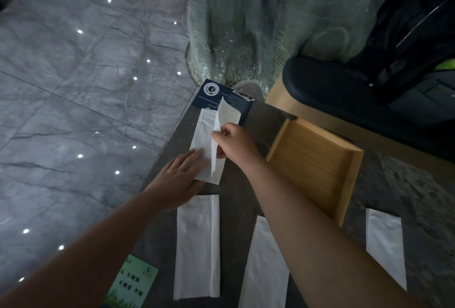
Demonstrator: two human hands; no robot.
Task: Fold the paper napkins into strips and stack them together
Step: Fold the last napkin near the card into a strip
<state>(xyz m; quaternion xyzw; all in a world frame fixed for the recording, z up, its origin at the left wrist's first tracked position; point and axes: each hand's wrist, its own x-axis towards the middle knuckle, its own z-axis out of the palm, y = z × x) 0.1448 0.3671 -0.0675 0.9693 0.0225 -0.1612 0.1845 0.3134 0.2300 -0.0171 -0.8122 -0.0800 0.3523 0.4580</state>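
Note:
A white paper napkin lies lengthwise on the dark stone table. My left hand presses flat on its near left part, fingers spread. My right hand pinches the napkin's right flap and holds it lifted and partly turned over toward the left. Three folded white strips lie nearer to me: one below my left hand, one partly under my right forearm, one at the right.
A wooden tray stands to the right of my right hand. A dark blue card lies under the napkin's far end, a green card at the table's near left corner. The table's left edge drops to grey floor.

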